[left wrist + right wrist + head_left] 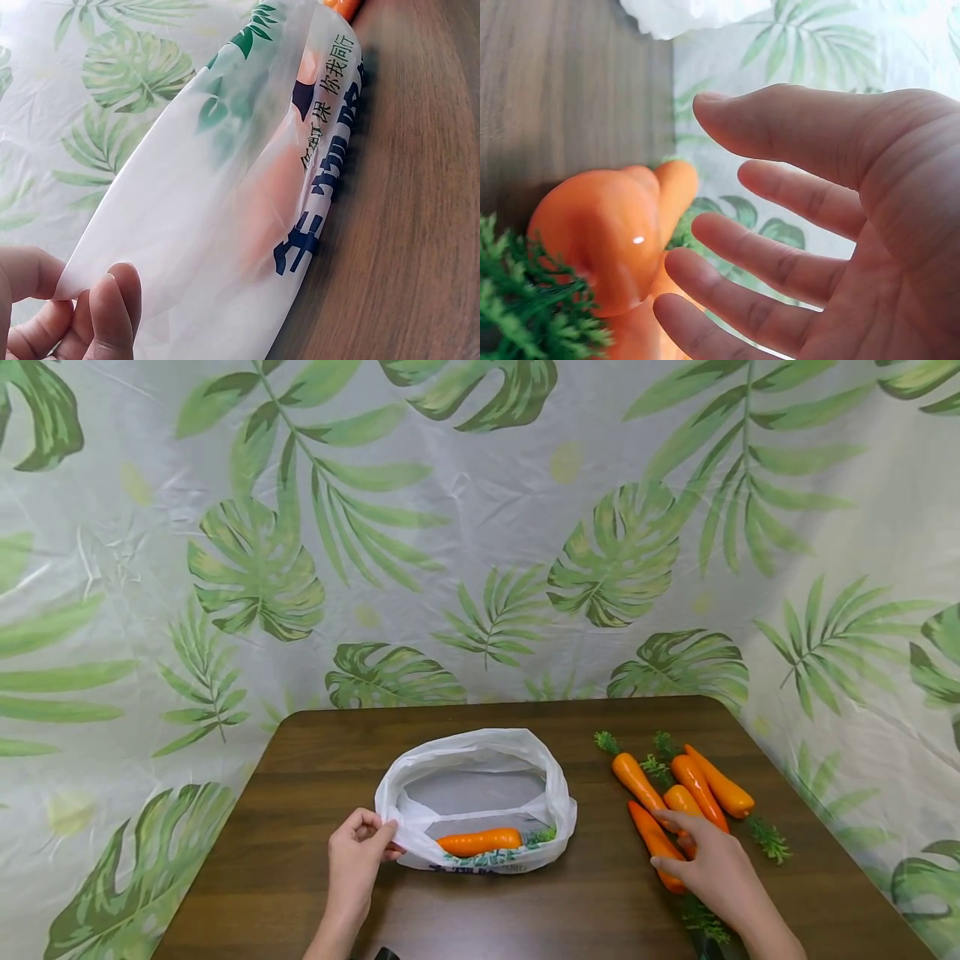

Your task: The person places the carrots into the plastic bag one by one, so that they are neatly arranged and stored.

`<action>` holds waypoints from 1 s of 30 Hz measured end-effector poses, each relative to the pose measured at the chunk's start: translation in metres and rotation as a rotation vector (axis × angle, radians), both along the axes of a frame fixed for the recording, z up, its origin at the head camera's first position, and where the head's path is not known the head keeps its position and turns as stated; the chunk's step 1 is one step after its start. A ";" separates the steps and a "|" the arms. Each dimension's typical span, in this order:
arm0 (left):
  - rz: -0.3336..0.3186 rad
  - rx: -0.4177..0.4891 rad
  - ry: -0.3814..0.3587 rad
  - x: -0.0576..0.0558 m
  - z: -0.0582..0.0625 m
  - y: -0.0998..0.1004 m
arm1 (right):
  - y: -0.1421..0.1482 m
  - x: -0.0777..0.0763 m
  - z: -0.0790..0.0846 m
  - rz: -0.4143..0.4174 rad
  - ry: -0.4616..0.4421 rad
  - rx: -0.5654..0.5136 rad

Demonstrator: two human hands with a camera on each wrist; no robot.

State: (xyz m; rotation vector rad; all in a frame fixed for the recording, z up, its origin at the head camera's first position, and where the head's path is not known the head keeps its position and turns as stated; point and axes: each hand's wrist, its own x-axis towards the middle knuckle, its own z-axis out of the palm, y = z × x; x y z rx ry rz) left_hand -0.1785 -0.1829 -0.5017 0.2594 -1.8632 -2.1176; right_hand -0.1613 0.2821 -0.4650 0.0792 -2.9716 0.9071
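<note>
Carrots (pixel 637 781): one inside the bag (pixel 566 814), lying sideways with greens (pixel 542 837) to the right; five in view on the table (pixel 480 918), well to the right of the bag, bunched close and pointing different ways. With the left hand (pixel 356 856), pinching the bag by the left of its mouth, apparently to steady and spread it. With the right hand (pixel 708 860), poised low at the near side of the bunch, spread wide, gripping nothing; straddling the near carrot (pixel 651 835) as seen from the head, but touching it or not, cannot tell.

Probably at the pick-up step of bagging, with one in and most yet to go. For the next move, best to close thumb and fingers round the near carrot alone, lift clear of the neighbours without snagging greens, then lower through the mouth. Throughout, hold the bag firmly, being thin and likely to sag if let go.
</note>
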 end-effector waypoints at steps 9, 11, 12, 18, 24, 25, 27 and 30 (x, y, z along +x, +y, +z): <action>-0.007 0.002 -0.001 0.000 -0.001 -0.001 | 0.001 -0.002 -0.012 -0.006 -0.071 -0.052; -0.008 0.001 -0.004 0.001 -0.001 0.000 | 0.000 -0.002 -0.015 -0.003 -0.081 -0.057; -0.008 0.000 -0.006 0.001 -0.002 0.000 | -0.001 -0.003 -0.017 0.001 -0.085 -0.058; -0.010 0.002 -0.008 0.002 -0.002 0.000 | -0.004 -0.005 -0.021 0.027 -0.116 -0.068; -0.012 0.005 -0.007 0.000 -0.001 -0.001 | -0.007 -0.004 -0.021 0.027 -0.122 -0.082; -0.012 0.006 -0.009 0.000 -0.001 -0.001 | -0.007 -0.004 -0.021 0.029 -0.120 -0.078; -0.011 0.006 -0.011 0.000 -0.001 -0.001 | -0.008 -0.004 -0.022 0.034 -0.113 -0.068; -0.010 0.009 -0.011 0.000 -0.001 -0.001 | -0.008 -0.006 -0.023 0.036 -0.116 -0.055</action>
